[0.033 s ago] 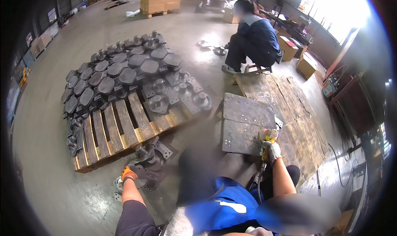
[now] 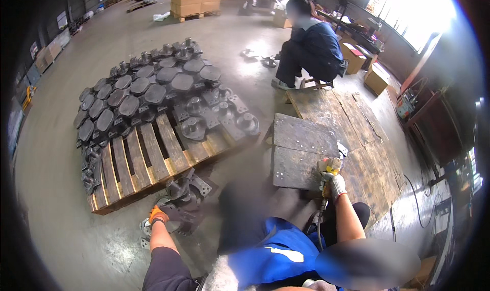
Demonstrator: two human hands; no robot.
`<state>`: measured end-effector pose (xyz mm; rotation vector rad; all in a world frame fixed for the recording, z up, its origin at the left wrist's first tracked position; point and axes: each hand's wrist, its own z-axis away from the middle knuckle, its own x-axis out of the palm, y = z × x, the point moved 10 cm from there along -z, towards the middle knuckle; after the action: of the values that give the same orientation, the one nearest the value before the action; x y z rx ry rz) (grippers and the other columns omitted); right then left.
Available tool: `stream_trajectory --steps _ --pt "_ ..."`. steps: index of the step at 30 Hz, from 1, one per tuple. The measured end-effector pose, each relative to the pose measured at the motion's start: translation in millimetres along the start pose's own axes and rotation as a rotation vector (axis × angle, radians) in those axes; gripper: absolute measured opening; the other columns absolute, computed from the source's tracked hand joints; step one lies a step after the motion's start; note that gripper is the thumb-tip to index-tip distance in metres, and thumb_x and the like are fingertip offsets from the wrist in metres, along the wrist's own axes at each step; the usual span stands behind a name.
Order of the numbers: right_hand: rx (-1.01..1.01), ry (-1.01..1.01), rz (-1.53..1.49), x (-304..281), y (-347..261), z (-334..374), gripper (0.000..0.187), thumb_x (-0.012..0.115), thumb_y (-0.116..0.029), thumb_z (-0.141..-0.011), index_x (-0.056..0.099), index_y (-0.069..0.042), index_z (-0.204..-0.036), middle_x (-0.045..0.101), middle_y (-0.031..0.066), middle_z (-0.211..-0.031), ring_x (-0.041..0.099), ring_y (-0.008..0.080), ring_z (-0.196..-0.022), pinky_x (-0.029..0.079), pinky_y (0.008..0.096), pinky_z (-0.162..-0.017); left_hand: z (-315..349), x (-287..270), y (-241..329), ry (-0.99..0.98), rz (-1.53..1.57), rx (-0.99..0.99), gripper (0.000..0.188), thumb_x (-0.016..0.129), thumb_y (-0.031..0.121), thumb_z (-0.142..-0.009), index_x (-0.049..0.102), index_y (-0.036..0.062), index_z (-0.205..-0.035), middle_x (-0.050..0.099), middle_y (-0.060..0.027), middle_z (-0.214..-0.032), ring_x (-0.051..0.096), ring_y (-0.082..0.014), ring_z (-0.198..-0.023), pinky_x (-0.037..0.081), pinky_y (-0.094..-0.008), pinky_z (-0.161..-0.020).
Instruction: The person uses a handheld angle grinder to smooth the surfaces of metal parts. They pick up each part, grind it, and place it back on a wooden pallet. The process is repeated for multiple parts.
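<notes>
My left hand [image 2: 158, 214], in an orange glove, is down beside the pallet with its fingers closed at the edge of a dark metal casting [image 2: 175, 215] on the floor. More castings with round posts and drilled plates lie against that one. In a white glove, my right hand [image 2: 335, 185] grips a yellow hand-held power tool [image 2: 327, 188], with a hose [image 2: 320, 220] running back from it toward my body. The tool's head is over the right edge of a dark metal plate [image 2: 304, 164] on a low wooden bench. Beyond the tool sits a small pale drilled piece [image 2: 342, 149].
A wooden pallet [image 2: 136, 157] at the left carries rows of dark castings [image 2: 128, 105]. A low wooden bench [image 2: 368, 161] extends to my right. Farther off, a co-worker [image 2: 315, 48] sits on a low stool by parts on the floor. Cartons [image 2: 377, 79] and a loose cable [image 2: 419, 204] are at the right.
The whole scene has shifted slightly leftward in the view. Both hands keep their places, the left at the casting and the right around the power tool.
</notes>
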<state>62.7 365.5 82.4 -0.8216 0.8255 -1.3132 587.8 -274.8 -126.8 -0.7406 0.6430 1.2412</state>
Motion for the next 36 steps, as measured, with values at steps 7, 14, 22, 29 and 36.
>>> stream_trajectory --steps 7,14,22,29,36 --pt "-0.093 0.033 0.123 3.2 -29.7 28.5 0.016 0.072 -0.016 -0.083 0.062 -0.006 -0.091 0.06 0.006 -0.069 0.059 0.0209 -0.054 0.049 0.0358 -0.051 22.7 -24.4 15.8 -0.041 -0.007 0.089 0.086 0.092 0.032 -0.063 0.054 0.0194 -0.14 0.056 -0.0075 -0.144 0.055 -0.0261 -0.132 0.047 -0.0402 -0.108" --pt "-0.019 -0.08 0.066 14.0 -15.2 18.4 0.012 0.069 -0.016 -0.085 0.061 -0.007 -0.088 0.058 0.0049 -0.067 0.056 0.0195 -0.05 0.047 0.0335 -0.047 37.8 22.4 59.9 -0.076 -0.369 0.406 0.066 0.077 0.053 -0.069 0.072 0.0116 -0.12 0.067 -0.0145 -0.127 0.064 -0.0291 -0.119 0.051 -0.0411 -0.099" --pt "0.064 -0.133 -0.151 3.4 -3.9 5.5 0.01 0.068 -0.019 -0.086 0.061 -0.011 -0.086 0.057 0.0036 -0.064 0.055 0.022 -0.052 0.046 0.04 -0.047 157.3 90.6 127.4 0.031 -0.122 0.46 0.049 0.072 0.042 -0.078 0.071 0.017 -0.12 0.068 -0.0139 -0.123 0.066 -0.03 -0.115 0.053 -0.0421 -0.094" --pt "0.094 -0.216 -0.158 24.5 -12.0 17.2 0.013 0.072 -0.011 -0.082 0.06 -0.008 -0.084 0.055 0.0043 -0.064 0.055 0.0219 -0.051 0.048 0.0372 -0.049 48.1 192.3 92.6 0.367 -0.14 0.528 0.039 0.059 0.044 -0.091 0.075 0.0142 -0.11 0.074 -0.0083 -0.107 0.07 -0.0267 -0.104 0.055 -0.0415 -0.086" --pt "-0.035 -0.116 -0.056 -5.8 0.8 -18.6 0.02 0.072 -0.025 -0.085 0.067 -0.011 -0.098 0.063 0.0052 -0.078 0.06 0.0216 -0.06 0.051 0.0372 -0.055 134.2 128.5 108.0 0.12 -0.138 0.499 0.038 0.061 0.043 -0.09 0.075 0.0127 -0.108 0.075 -0.0084 -0.104 0.071 -0.0263 -0.101 0.055 -0.0408 -0.084"
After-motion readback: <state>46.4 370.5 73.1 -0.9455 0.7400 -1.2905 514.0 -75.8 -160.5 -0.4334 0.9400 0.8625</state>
